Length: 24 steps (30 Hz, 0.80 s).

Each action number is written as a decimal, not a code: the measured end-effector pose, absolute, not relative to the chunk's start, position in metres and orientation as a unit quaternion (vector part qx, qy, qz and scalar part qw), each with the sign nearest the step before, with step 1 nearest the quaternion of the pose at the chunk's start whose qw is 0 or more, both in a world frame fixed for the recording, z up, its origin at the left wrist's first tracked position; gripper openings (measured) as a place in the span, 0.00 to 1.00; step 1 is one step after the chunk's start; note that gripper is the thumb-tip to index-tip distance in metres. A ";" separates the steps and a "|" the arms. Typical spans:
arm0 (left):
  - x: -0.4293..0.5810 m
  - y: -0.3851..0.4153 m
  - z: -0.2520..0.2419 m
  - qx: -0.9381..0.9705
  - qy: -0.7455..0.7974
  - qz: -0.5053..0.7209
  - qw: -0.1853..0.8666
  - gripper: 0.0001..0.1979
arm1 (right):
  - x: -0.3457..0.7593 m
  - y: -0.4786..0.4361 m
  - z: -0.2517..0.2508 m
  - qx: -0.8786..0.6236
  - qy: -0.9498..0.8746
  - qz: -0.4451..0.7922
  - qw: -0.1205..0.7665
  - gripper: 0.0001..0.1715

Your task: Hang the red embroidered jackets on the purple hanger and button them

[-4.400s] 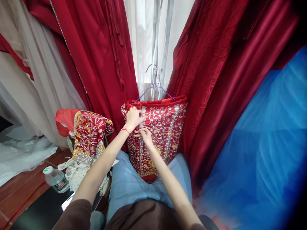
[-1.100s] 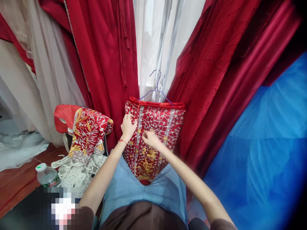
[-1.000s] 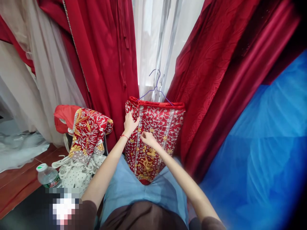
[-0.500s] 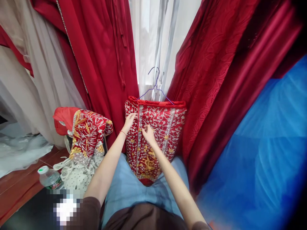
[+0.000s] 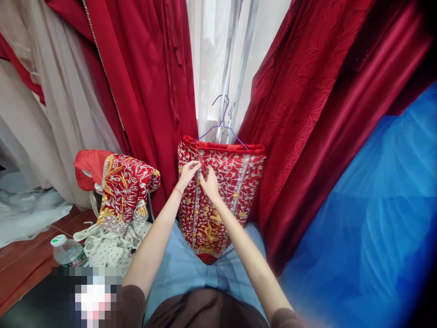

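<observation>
A red embroidered garment (image 5: 235, 187) with silver and gold patterns hangs folded over a purple wire hanger (image 5: 221, 119) and rests on my lap. My left hand (image 5: 187, 173) and my right hand (image 5: 209, 184) meet close together near its upper left. Both pinch a thin red cord or strap (image 5: 201, 160) that runs down from the garment's top edge. A red string bracelet circles my left wrist.
Dark red gowns (image 5: 307, 105) hang left and right, white sheer fabric (image 5: 218, 59) between them, blue tulle (image 5: 375, 218) at right. A second embroidered red piece (image 5: 124, 191) lies over a chair at left, above white lace. A water bottle (image 5: 66, 250) stands on the wooden floor.
My right hand has moved up to meet my left hand near the top of the garment. Both now pinch the red cord; earlier they worked lower and further apart.
</observation>
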<state>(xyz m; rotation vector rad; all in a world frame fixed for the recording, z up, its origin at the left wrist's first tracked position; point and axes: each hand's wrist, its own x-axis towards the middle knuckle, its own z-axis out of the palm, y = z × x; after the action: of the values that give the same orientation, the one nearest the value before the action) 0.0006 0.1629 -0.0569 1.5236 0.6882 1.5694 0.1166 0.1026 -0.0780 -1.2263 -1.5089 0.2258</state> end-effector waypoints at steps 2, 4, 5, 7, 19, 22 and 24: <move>0.003 0.160 -0.059 0.598 0.272 0.629 0.415 0.12 | 0.117 0.103 -0.069 -0.520 -0.631 0.079 0.571 0.27; 0.004 0.159 -0.056 0.589 0.281 0.631 0.420 0.12 | 0.117 0.105 -0.059 -0.512 -0.632 0.080 0.577 0.26; 0.004 0.158 -0.054 0.586 0.286 0.630 0.423 0.12 | 0.116 0.106 -0.054 -0.508 -0.635 0.088 0.576 0.25; 0.004 0.154 -0.050 0.582 0.292 0.624 0.432 0.12 | 0.116 0.105 -0.046 -0.502 -0.649 0.120 0.559 0.22; -0.010 0.049 -0.047 0.606 0.288 0.571 0.473 0.13 | 0.138 -0.007 -0.055 -0.396 -0.564 0.381 0.616 0.23; -0.012 0.015 -0.064 0.588 0.313 0.580 0.469 0.13 | 0.133 -0.038 -0.059 -0.383 -0.521 0.435 0.626 0.23; -0.011 -0.002 -0.078 0.551 0.339 0.601 0.470 0.14 | 0.131 -0.053 -0.062 -0.383 -0.488 0.456 0.638 0.23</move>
<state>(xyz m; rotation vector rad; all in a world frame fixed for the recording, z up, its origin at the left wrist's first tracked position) -0.0112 -0.0024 -0.0785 1.3498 0.8298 1.4738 0.1307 -0.0530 -0.0621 -0.8744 -1.1151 1.0421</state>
